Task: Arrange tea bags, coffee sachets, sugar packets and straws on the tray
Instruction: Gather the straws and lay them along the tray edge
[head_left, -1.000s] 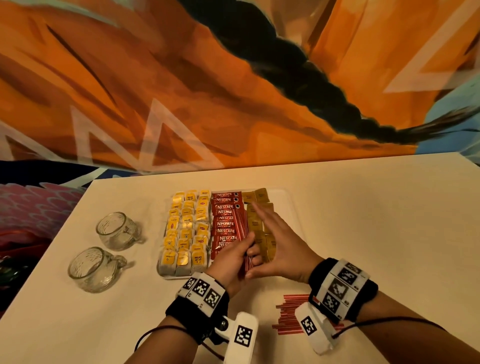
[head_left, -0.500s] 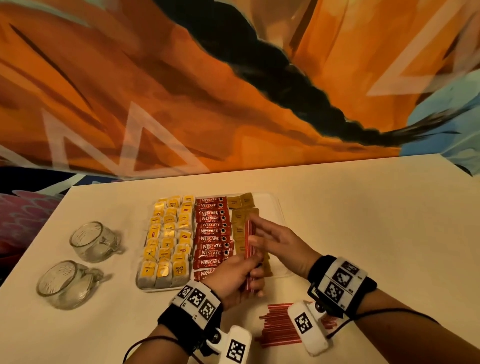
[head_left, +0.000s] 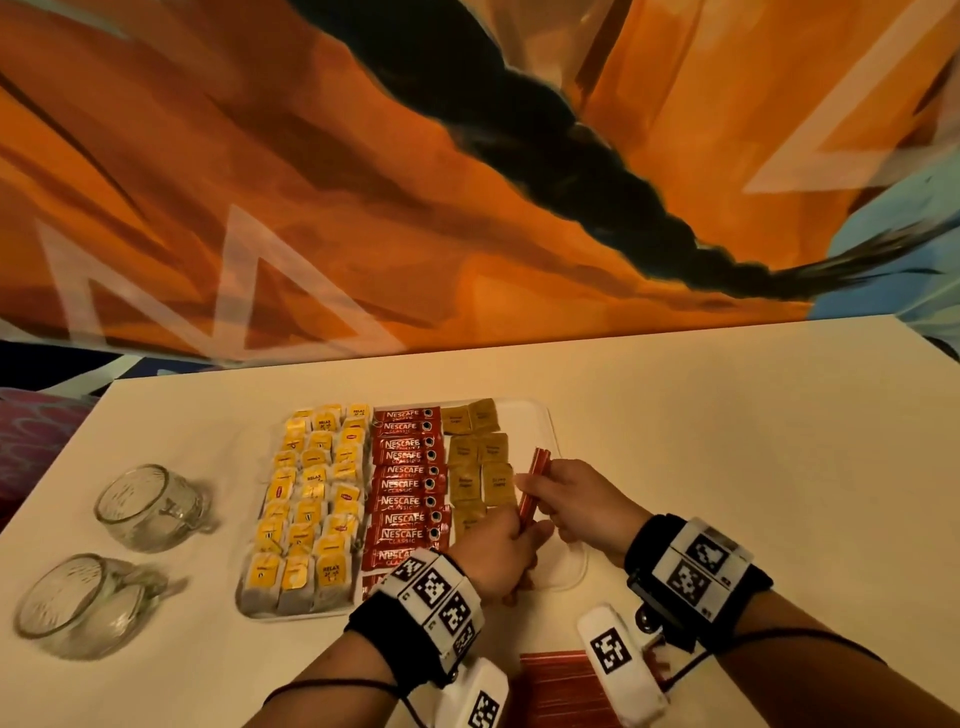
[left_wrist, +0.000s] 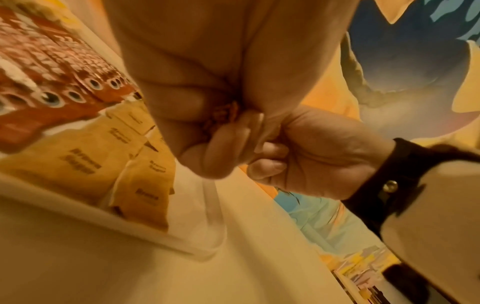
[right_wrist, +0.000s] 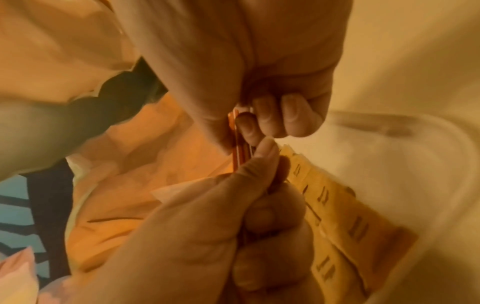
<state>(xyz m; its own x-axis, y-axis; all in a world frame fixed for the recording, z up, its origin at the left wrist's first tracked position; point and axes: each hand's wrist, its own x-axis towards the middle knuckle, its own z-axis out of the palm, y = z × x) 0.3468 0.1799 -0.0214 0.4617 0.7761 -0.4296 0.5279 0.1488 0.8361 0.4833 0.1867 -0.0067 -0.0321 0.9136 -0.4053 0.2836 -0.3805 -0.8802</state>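
Holding the small bundle of straws (head_left: 535, 480) with both hands, left hand (head_left: 498, 553) and right hand (head_left: 579, 506) gripping it, lay it flat on the free strip of the tray (head_left: 569, 569) beside the sugar packets (head_left: 480, 470).

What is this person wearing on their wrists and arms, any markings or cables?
Both forearms are bare, with no sleeves. Each wrist carries a black band: the left wrist band and the right wrist band each bear white panels printed with black square fiducial markers. Below each band hangs a white rounded camera housing with its own marker. Thin black cables run back along the forearms.
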